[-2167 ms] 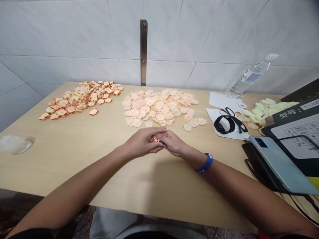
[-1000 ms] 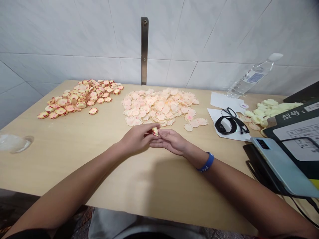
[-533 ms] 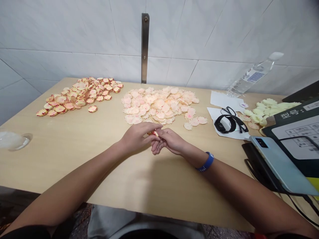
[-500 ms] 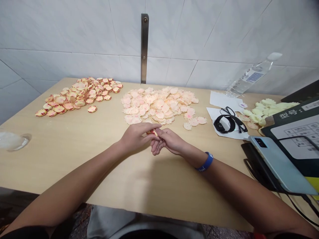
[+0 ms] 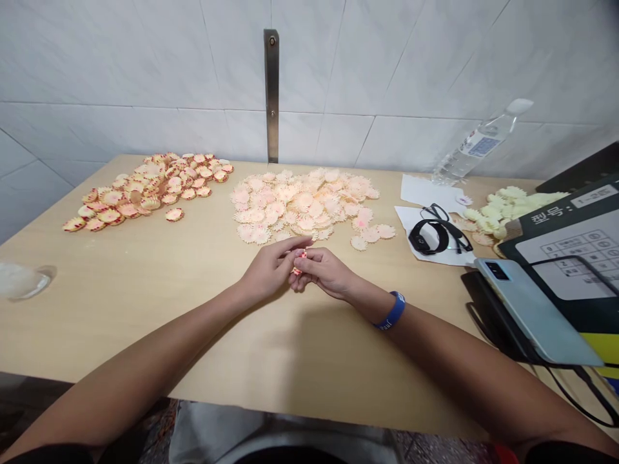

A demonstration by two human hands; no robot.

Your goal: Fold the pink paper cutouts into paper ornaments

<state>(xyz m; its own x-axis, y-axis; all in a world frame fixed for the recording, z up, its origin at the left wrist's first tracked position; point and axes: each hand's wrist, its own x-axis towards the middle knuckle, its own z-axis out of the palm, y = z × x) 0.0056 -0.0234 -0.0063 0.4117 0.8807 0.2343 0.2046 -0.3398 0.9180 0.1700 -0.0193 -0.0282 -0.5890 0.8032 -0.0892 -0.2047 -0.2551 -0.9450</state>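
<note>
Both my hands meet over the middle of the table. My left hand [image 5: 271, 267] and my right hand [image 5: 325, 272] grip one small red-and-cream frilled piece [image 5: 300, 261] between their fingertips; the fingers cover part of it. Just beyond them lies a wide pile of pale pink frilled discs [image 5: 309, 203]. At the back left is a heap of frilled pieces with red edges [image 5: 149, 183], with a single one [image 5: 175, 214] lying apart at its near side.
A clear bottle [image 5: 476, 145], white papers [image 5: 411, 219], glasses and a black wristband [image 5: 429, 237] are at the right. Nearer stand a phone [image 5: 541, 312], cables and a dark box [image 5: 575, 245], beside pale green pieces [image 5: 512, 209]. A translucent cup [image 5: 22, 280] lies far left.
The held piece has turned and shows more of its red side between my fingertips. My fingers have drawn closer together around it. The whole view has shifted slightly.
</note>
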